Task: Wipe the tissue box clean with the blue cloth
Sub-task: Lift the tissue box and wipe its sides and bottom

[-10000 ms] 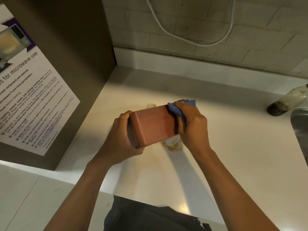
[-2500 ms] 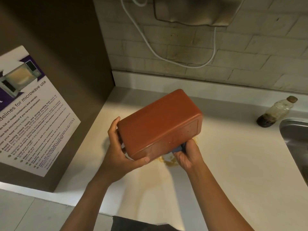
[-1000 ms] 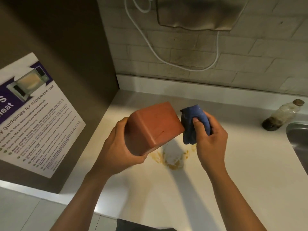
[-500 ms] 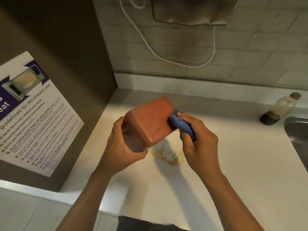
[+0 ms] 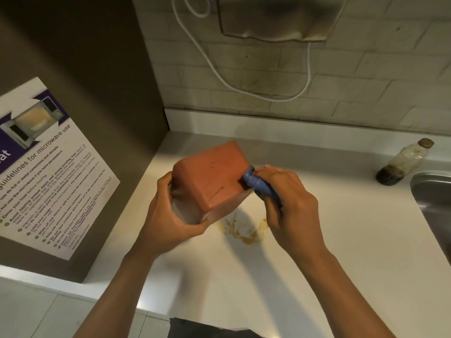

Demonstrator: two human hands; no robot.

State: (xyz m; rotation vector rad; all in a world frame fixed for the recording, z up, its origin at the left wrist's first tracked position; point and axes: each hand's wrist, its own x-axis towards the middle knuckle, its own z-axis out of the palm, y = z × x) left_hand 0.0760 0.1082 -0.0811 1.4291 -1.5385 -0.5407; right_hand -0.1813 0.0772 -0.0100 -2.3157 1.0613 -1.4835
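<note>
A reddish-brown tissue box (image 5: 212, 176) is held tilted above the white counter, one end face turned toward me. My left hand (image 5: 168, 218) grips its lower left side from beneath. The bunched blue cloth (image 5: 258, 185) sits in my right hand (image 5: 290, 203) and is pressed against the box's right edge. Most of the cloth is hidden under my fingers.
A yellowish-brown stain (image 5: 244, 230) marks the white counter (image 5: 341, 264) under the box. A grimy bottle (image 5: 405, 162) lies at the back right beside a steel sink (image 5: 434, 198). A dark cabinet with a microwave poster (image 5: 44, 172) stands on the left. A white cable (image 5: 244, 86) hangs on the tiled wall.
One second ago the cloth was held apart from the box, to its right. My right hand has since brought it against the box's right edge. The left hand keeps its grip.
</note>
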